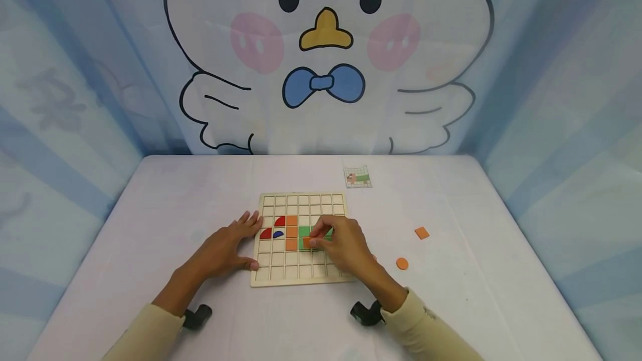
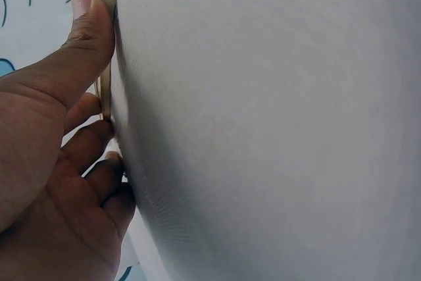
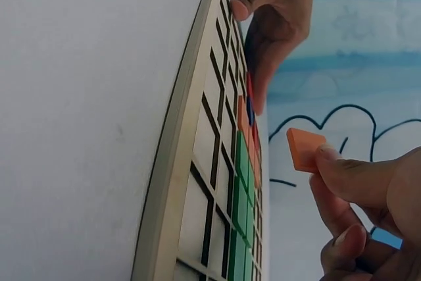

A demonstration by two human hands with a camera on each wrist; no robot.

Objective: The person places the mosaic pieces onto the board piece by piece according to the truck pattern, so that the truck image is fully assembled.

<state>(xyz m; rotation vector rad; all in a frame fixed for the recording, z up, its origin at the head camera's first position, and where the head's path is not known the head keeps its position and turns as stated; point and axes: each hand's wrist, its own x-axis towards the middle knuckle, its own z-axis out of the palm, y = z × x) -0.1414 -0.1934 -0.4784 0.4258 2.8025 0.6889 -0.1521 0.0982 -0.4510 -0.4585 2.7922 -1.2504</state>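
A wooden grid board (image 1: 301, 275) lies on the white table. My left hand (image 1: 225, 247) rests at its left edge, fingers spread, with thumb and fingertips touching the rim. Between thumb and fingers, my right hand (image 1: 346, 241) pinches an orange square tile (image 3: 304, 149), held above the board in the right wrist view. Set in the grid are two red quarter-round pieces (image 1: 266, 234), a blue half-round piece (image 1: 278, 234) and a column of orange squares (image 1: 291, 232). Green squares (image 1: 304, 231) sit right of that column, partly hidden by the right hand.
To the right of the board, a loose orange square (image 1: 422, 233) and an orange disc (image 1: 402, 263) lie on the table. A small picture card (image 1: 358, 177) lies behind the board's far right corner. A curtain (image 1: 326, 121) with a cartoon print hangs behind the table.
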